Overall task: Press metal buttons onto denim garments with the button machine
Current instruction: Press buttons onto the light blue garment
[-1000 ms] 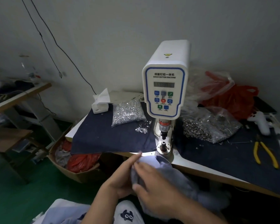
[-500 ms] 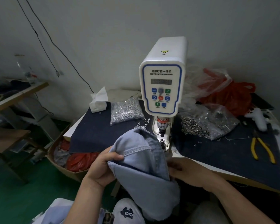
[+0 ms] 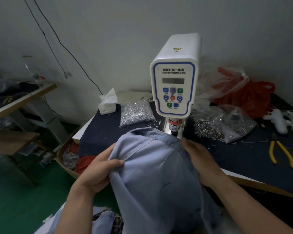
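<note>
Both hands held a pale denim garment (image 3: 152,174) at the button machine (image 3: 174,81): left hand (image 3: 98,168) pinching a fold, right hand (image 3: 200,159) gripping its edge.

Button machine (image 3: 173,85) front panel: "SERVO BUTTON MACHINE" under Chinese chars; yellow warning triangle on top; display digits unreadable.

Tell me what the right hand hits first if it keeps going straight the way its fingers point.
Probably the white button machine's lower post: the right hand's fingertips, holding the light-blue denim garment, point there, though depth is unclear.
</note>
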